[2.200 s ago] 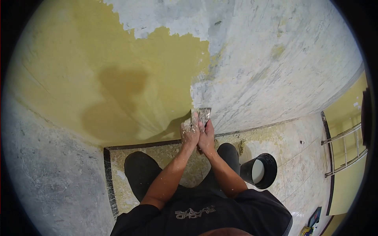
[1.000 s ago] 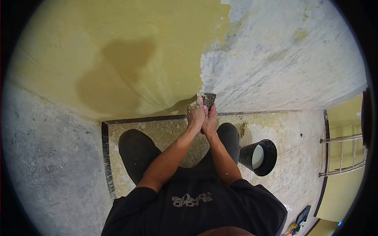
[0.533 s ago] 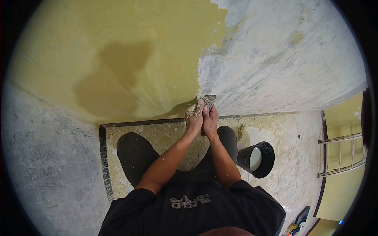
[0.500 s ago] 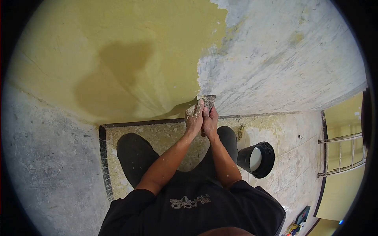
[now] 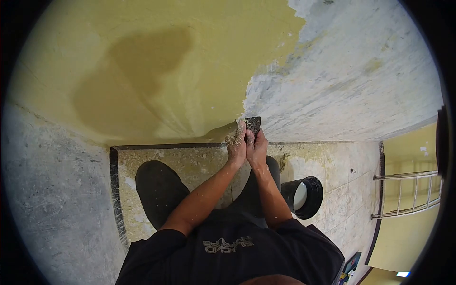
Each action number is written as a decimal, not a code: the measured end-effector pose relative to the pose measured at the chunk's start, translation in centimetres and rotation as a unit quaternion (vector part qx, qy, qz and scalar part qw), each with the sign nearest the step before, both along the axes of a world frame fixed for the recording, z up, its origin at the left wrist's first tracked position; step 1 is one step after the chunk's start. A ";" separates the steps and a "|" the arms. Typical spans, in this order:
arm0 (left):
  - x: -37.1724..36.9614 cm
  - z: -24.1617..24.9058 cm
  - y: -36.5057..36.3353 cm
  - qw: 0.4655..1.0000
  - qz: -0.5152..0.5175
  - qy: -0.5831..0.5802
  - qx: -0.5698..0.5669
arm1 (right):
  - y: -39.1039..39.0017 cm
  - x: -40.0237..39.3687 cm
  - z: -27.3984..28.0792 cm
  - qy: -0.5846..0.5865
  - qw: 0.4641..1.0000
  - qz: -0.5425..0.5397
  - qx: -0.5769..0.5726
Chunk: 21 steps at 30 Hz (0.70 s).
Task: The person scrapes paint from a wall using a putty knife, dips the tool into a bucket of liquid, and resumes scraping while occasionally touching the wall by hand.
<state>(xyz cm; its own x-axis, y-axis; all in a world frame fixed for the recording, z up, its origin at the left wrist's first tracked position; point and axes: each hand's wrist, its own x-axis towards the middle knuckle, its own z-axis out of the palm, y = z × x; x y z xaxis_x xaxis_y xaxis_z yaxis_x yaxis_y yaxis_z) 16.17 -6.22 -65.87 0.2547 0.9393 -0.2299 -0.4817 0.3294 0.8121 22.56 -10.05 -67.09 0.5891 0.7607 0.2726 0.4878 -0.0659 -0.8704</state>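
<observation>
A flat scraper blade (image 5: 253, 125), speckled with debris, stands against the bottom of the wall where yellow paint (image 5: 190, 95) meets the bare whitish surface (image 5: 342, 85). Behind the blade, my right hand (image 5: 257, 148) is closed round the scraper, its handle mostly hidden. My left hand (image 5: 236, 142), dusted with paint flakes, presses beside it with fingers together at the blade's left edge. Both hands touch each other.
A black bucket (image 5: 314, 198) with whitish liquid stands right of my knee. Paint flakes cover the floor (image 5: 190, 159) along the dark skirting. A grey wall (image 5: 52, 199) is at left, a metal ladder (image 5: 403, 176) at far right, and small items (image 5: 349, 270) lie lower right.
The blade has turned slightly and shows darker. In view, the bucket and ladder have shifted a little left, and the paint edge a little right. Both hands keep their hold.
</observation>
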 end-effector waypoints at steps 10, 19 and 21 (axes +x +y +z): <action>-1.3 -0.1 1.4 0.975 0.001 0.162 0.152 | 1.8 -0.8 1.9 -0.002 0.997 0.013 0.073; -0.3 -0.5 0.2 0.998 0.010 0.057 0.031 | 0.1 -1.3 0.7 -0.030 0.998 -0.033 0.054; -0.8 -0.2 1.0 0.999 -0.017 0.021 0.018 | 0.7 -1.8 2.4 -0.021 0.998 -0.031 0.048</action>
